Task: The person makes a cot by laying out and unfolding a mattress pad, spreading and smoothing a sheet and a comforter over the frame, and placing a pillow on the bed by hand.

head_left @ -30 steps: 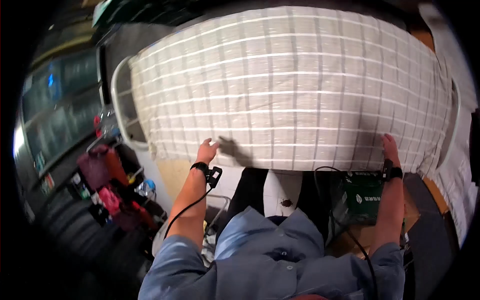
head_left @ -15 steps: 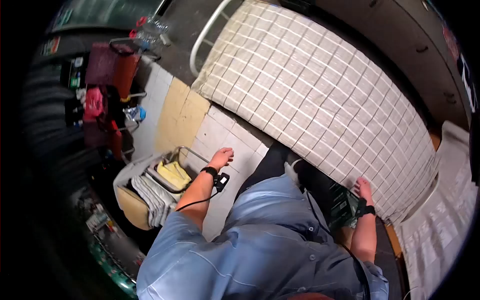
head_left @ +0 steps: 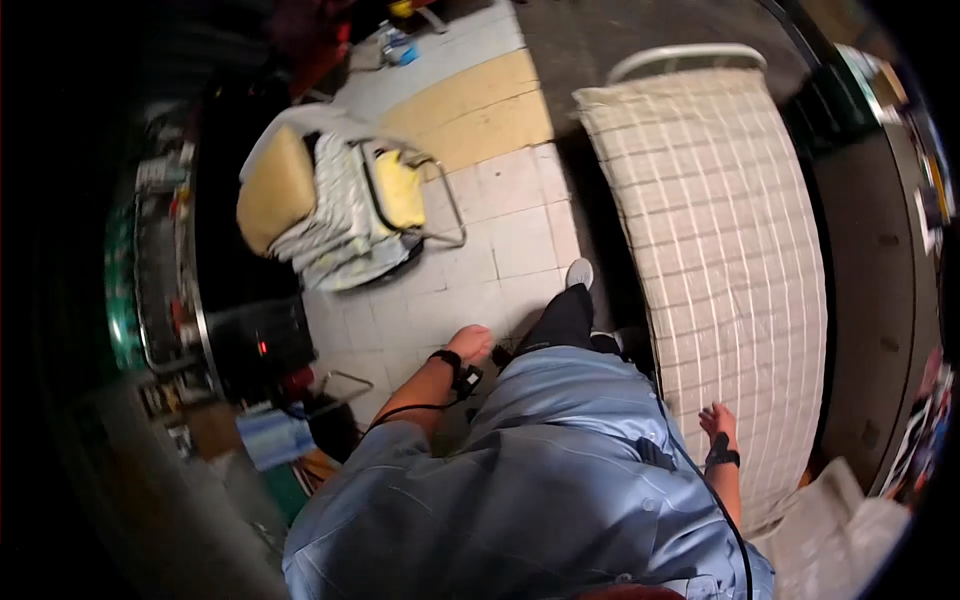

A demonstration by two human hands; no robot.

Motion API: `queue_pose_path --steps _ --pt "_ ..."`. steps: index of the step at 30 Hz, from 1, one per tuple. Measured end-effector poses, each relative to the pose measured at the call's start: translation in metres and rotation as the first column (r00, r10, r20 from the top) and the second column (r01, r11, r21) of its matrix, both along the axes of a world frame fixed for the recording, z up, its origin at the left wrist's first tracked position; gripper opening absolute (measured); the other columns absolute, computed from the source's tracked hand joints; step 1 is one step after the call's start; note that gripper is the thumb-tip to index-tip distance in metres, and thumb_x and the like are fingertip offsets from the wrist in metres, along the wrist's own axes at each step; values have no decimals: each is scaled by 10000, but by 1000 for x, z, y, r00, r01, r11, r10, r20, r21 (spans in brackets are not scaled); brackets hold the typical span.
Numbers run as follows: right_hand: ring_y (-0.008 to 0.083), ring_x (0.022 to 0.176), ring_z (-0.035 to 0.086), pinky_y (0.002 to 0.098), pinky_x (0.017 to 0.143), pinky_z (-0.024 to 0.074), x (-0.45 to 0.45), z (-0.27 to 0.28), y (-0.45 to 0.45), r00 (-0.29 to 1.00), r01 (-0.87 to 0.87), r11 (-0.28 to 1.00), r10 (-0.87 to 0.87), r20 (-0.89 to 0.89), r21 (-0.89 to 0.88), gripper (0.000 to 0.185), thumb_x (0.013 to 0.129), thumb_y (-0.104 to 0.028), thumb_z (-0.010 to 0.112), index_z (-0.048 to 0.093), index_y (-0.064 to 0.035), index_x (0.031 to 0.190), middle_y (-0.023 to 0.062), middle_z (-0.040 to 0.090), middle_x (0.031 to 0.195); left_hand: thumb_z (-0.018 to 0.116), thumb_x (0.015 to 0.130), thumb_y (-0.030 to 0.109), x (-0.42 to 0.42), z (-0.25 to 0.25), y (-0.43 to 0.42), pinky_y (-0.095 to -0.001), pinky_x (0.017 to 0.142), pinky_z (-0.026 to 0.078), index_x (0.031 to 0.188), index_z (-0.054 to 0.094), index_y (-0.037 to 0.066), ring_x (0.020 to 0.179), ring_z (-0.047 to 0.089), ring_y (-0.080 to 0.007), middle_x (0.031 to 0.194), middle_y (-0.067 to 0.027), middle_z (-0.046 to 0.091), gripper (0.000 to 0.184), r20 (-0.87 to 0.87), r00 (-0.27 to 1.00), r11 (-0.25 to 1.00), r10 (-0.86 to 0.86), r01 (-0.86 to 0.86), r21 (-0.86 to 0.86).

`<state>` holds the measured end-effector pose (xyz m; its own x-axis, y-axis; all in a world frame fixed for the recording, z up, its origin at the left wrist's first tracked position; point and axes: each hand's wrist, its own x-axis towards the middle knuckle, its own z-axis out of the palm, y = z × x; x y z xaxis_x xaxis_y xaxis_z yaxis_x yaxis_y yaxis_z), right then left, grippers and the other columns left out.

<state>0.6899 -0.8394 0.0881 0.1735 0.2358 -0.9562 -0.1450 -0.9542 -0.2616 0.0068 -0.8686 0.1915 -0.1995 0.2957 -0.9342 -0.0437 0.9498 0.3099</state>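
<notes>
My left hand (head_left: 470, 343) hangs over the tiled floor beside my dark trousers, loosely curled and somewhat blurred, with nothing visible in it. Around that wrist is a black strap with a small dark device (head_left: 467, 380) and a cable. My right hand (head_left: 718, 422) is over the near part of the bed's checked cover (head_left: 725, 250), fingers apart and holding nothing. I cannot tell whether it touches the cloth. Another black strap (head_left: 722, 455) circles the right wrist. One light shoe (head_left: 580, 272) shows ahead on the floor.
Left of me stands a chair with a metal frame (head_left: 455, 205), piled with folded cloths (head_left: 345, 200), a yellow cloth (head_left: 402, 190) and a tan cushion (head_left: 275, 190). A drawer cabinet (head_left: 875, 300) runs along the bed's right side. White floor tiles (head_left: 500, 230) lie ahead.
My view has turned to the left, so the bed now runs lengthwise on my right and the chair appears further ahead. A shoe has come into view. Both hands stay without anything in them.
</notes>
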Motion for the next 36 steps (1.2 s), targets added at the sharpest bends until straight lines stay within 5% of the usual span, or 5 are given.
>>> queue_pose_path --steps 7,18,27,30,36 --pt "324 826 643 422 647 541 -54 -5 84 995 -92 990 95 27 -103 421 876 -215 558 453 -13 1230 216 604 1098 567 921 321 -65 -15 -14 -332 663 482 892 614 36 749 601 -167 811 -64 634 290 48 987 988 155 -154 -16" --pt "200 542 509 343 554 434 -387 139 263 -209 -961 -265 880 426 75 297 891 -203 541 431 -54 659 66 504 574 551 921 303 -272 -26 -13 -368 436 347 729 501 41 431 414 -172 588 -58 482 328 21 830 809 558 -550 207" --pt "275 515 524 373 494 434 -426 81 458 150 -811 66 984 98 581 208 881 -153 530 552 -1 742 126 537 632 565 908 231 -249 -37 15 -320 459 424 770 559 50 498 524 -161 628 -58 549 228 -35 656 631 754 -707 320" --pt "332 578 594 415 502 487 -389 -80 587 721 -606 756 653 -231 247 179 849 -157 550 610 8 814 177 617 718 559 897 246 -198 -51 1 -317 500 476 856 598 45 580 609 -175 694 -71 618 209 66 497 463 865 -842 279" --pt "169 457 461 300 397 380 -647 -20 735 432 -804 414 900 -58 428 181 828 -100 539 492 -66 656 54 461 563 586 864 368 -145 -44 -27 -341 658 495 1018 581 98 727 623 -182 802 -59 641 311 256 171 165 951 -985 45"
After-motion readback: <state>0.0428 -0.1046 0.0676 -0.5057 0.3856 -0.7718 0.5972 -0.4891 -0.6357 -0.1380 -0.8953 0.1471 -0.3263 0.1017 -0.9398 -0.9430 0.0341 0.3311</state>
